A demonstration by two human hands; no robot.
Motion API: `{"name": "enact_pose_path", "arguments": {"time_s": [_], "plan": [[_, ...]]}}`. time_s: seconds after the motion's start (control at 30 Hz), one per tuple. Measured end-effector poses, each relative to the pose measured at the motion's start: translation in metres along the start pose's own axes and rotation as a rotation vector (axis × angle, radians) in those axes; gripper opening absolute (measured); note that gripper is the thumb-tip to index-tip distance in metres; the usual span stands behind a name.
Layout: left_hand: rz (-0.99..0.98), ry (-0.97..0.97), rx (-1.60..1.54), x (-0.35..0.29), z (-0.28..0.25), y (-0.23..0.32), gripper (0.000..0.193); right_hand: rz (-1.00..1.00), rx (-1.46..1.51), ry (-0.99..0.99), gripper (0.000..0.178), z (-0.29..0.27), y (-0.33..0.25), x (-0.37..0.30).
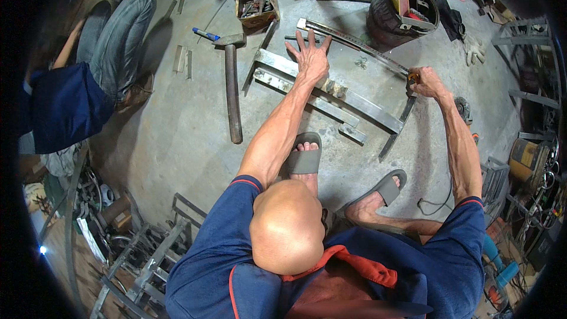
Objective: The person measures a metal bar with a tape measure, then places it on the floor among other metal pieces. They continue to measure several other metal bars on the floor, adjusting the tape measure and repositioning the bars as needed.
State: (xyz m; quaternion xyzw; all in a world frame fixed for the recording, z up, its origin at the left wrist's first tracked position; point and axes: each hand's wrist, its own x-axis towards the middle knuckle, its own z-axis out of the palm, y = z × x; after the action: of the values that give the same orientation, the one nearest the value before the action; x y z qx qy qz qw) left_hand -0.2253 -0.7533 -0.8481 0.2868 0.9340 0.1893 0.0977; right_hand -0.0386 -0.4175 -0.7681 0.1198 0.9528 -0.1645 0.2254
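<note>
My left hand point(311, 61) is spread with fingers apart over the far part of a welded steel frame. My right hand point(429, 81) is closed round an orange-and-black tape measure point(413, 77). From there a long, narrow strip, looking like its blade along a metal bar point(354, 45), runs to beyond my left fingertips. Two parallel square steel tubes point(366, 108) cross the frame between dark flat end bars point(393, 139). A short tube piece point(352, 133) lies by the near tube. Whether my left palm presses on the metal cannot be told.
A hammer point(232, 88) and a blue marker point(205, 34) lie left of the frame. Beyond stand a box of small metal parts point(255, 19) and a black bucket of tools point(387, 26). Another person point(112, 53) crouches at left. Gloves point(473, 49) and metal racks point(534, 62) are at right.
</note>
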Motion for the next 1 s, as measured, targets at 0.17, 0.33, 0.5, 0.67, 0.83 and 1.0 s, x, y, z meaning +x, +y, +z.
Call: {"name": "enact_pose_path", "arguments": {"time_s": [0.17, 0.33, 0.5, 0.67, 0.83, 1.0], "plan": [[0.003, -0.002, 0.025, 0.0, 0.003, -0.001, 0.073, -0.032, -0.013, 0.023, 0.042, 0.006, 0.001, 0.012], [0.009, 0.005, 0.037, 0.001, 0.006, -0.004, 0.074, -0.034, -0.013, 0.013, 0.039, 0.008, 0.005, 0.017], [0.025, 0.036, 0.035, 0.001, 0.007, -0.005, 0.072, -0.048, -0.037, 0.034, 0.039, 0.009, 0.005, 0.015], [0.03, 0.052, -0.003, 0.001, 0.007, -0.005, 0.068, -0.005, -0.011, 0.007, 0.044, 0.005, 0.0, 0.013], [0.029, 0.045, 0.004, 0.001, 0.009, -0.006, 0.067, 0.026, -0.023, -0.039, 0.042, 0.002, -0.006, 0.014], [0.022, 0.028, 0.037, 0.003, 0.009, -0.006, 0.069, 0.036, -0.042, -0.043, 0.041, -0.001, -0.01, 0.013]]}}
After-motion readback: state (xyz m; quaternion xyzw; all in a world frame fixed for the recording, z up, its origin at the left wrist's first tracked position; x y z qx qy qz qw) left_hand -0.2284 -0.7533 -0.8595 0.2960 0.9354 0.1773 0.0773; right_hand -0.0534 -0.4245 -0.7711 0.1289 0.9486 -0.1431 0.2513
